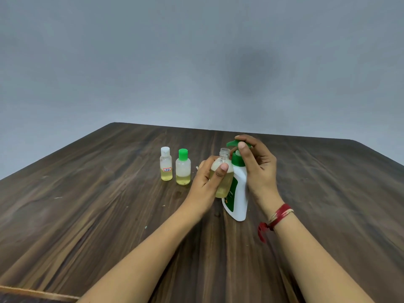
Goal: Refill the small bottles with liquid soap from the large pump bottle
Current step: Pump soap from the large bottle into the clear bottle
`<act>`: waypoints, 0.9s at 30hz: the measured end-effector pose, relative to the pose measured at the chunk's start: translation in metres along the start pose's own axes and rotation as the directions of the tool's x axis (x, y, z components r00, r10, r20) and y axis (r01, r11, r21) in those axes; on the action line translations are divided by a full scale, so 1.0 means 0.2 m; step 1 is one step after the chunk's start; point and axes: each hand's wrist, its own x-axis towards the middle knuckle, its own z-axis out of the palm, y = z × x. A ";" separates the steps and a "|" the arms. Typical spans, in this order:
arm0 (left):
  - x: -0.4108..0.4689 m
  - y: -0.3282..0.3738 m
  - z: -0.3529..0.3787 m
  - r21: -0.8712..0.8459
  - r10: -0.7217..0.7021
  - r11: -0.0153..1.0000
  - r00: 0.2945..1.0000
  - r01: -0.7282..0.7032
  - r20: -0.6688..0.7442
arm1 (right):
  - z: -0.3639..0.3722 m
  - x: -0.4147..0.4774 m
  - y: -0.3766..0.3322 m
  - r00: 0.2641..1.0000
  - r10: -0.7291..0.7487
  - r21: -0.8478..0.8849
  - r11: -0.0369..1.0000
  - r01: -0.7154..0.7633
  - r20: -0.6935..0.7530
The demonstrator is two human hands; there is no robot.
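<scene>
Wooden table point(109, 204); well inside edges, left hand point(206, 182) curled round small bottle point(225, 155), right hand point(256, 169) clasping pump point(237, 159).

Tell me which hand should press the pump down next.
Right. The right hand grips the pump head, while the left hand holds the open small bottle beside it.

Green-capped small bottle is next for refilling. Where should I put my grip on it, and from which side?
Take the green-capped bottle round its clear cylindrical body, below the cap, coming from the near side. It stands upright, the white-capped bottle crowds its left, and the cap should probably stay free for opening. The left hand, nearest, holds the open bottle now.
</scene>
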 end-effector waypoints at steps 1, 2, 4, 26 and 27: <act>0.00 0.00 0.00 -0.002 0.000 1.000 1.000 0.000 0.001 | 0.00 0.00 0.00 1.000 -0.001 0.001 1.000 0.001 0.003; 0.00 0.01 0.00 0.000 -0.001 1.000 1.000 0.001 0.001 | 0.00 0.00 0.00 1.000 -0.004 0.002 1.000 0.004 0.007; 0.00 0.01 0.00 0.005 -0.004 1.000 1.000 0.004 0.001 | 0.00 0.00 -0.01 1.000 -0.013 0.005 1.000 0.013 0.018; 0.00 0.01 0.01 0.010 -0.008 1.000 1.000 0.008 -0.020 | 0.00 0.01 0.00 0.999 -0.021 -0.007 1.000 0.022 0.034; 0.01 0.02 0.01 0.007 -0.007 1.000 1.000 0.007 -0.020 | 0.00 0.01 0.00 0.999 -0.019 -0.003 1.000 0.019 0.032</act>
